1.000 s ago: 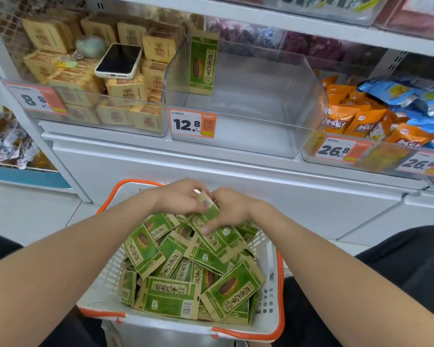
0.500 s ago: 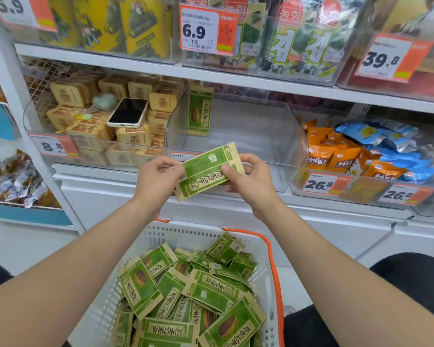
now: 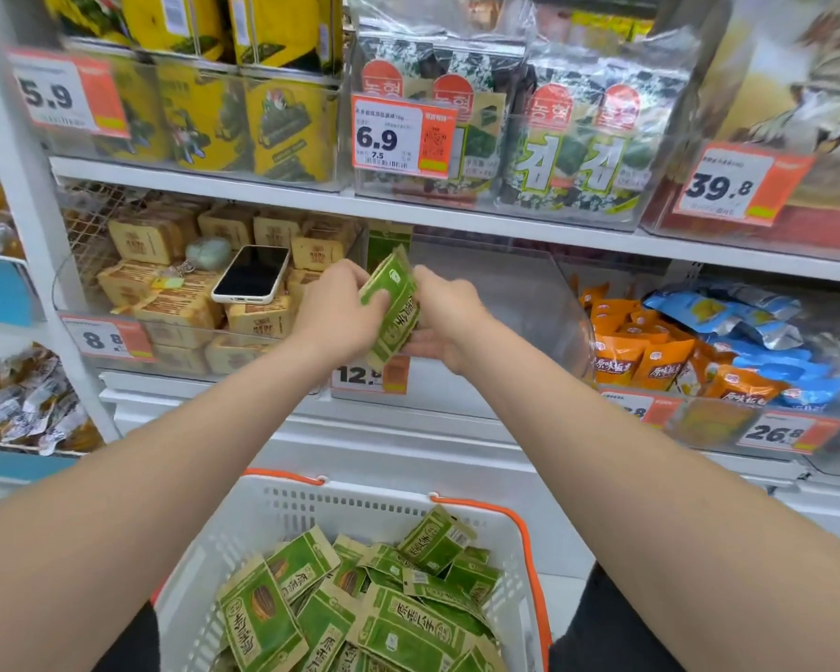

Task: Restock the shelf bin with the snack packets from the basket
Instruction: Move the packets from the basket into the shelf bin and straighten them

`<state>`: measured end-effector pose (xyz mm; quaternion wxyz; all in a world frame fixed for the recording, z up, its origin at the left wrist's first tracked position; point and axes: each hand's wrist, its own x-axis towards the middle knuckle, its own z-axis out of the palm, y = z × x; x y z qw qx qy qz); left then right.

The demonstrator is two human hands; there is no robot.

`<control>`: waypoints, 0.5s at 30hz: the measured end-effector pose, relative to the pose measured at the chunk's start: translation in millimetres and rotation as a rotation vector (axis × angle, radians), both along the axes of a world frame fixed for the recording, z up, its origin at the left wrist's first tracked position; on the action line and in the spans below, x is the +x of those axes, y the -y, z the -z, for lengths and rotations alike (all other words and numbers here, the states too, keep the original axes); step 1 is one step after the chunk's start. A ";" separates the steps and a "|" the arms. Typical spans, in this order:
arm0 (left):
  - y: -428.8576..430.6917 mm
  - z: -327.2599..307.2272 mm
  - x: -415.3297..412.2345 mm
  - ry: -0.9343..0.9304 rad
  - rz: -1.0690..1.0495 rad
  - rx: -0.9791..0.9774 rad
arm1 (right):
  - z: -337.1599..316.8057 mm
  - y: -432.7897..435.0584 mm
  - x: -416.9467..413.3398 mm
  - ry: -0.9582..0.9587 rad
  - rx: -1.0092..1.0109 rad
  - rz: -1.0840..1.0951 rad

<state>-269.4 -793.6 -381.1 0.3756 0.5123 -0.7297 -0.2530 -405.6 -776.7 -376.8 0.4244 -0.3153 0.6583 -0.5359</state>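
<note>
Bright, even shop light (soft shadows); wide-angle bending, blurred edges.

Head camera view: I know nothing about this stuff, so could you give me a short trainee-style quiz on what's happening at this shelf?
1. True or false: the left hand and the right hand both grip the green packets.
2. The phone lies on: A) tan packets; B) the floor; C) the orange bags.
3. Fill in: the loose packets wait in the white ____ with orange trim.

Key: 1 true; 2 A; 3 basket.
</note>
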 end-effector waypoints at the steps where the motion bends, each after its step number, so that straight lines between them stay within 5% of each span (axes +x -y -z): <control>1: 4.6 -0.8 -4.9 0.021 0.023 0.014 | -5.4 9.0 2.6 0.002 0.020 -0.060; 7: 30.2 -6.6 -6.9 0.089 0.385 0.155 | -3.4 47.4 -15.0 0.098 0.102 -0.228; 12: 50.0 11.9 0.1 0.415 0.170 -0.321 | 23.0 85.9 -35.7 0.009 0.043 -0.102; 15: 58.2 33.6 4.0 0.574 0.033 -0.431 | 30.8 103.5 -39.2 -0.137 0.034 -0.066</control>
